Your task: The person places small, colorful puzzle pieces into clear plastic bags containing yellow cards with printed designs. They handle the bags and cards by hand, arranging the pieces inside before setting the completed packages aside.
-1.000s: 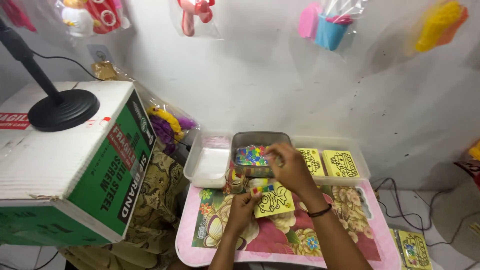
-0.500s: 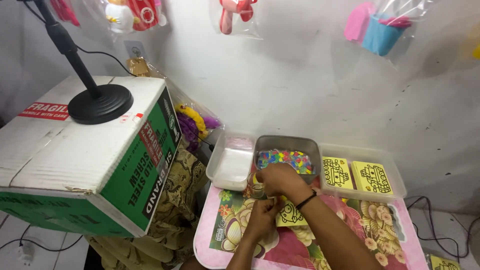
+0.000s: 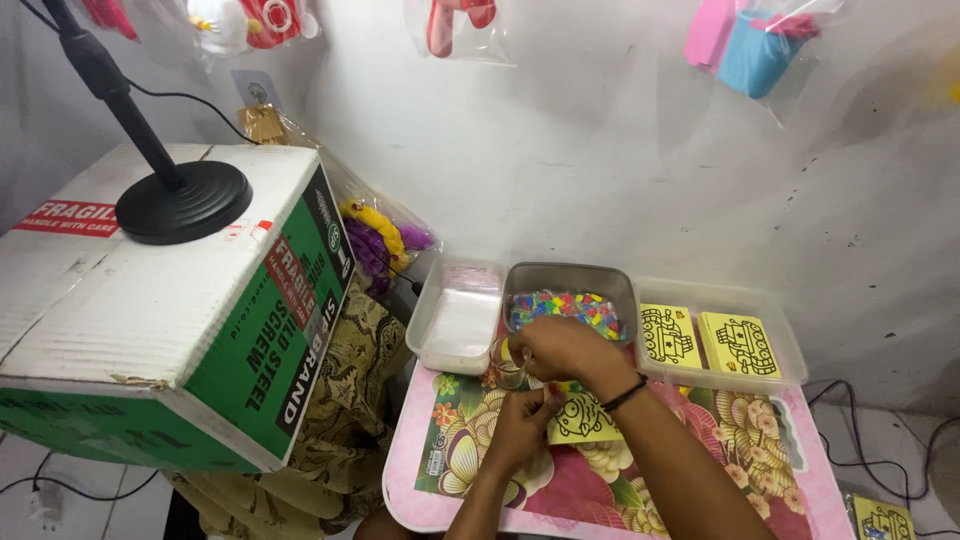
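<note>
Two hands are working over a pink flowery table (image 3: 800, 420). The left hand (image 3: 520, 425) is pinching the edge of a yellow card (image 3: 585, 420) lying on the table. The right hand (image 3: 560, 350) is curling at a grey tub of colourful bits (image 3: 570, 305); whether it is gripping any, I cannot tell.
</note>
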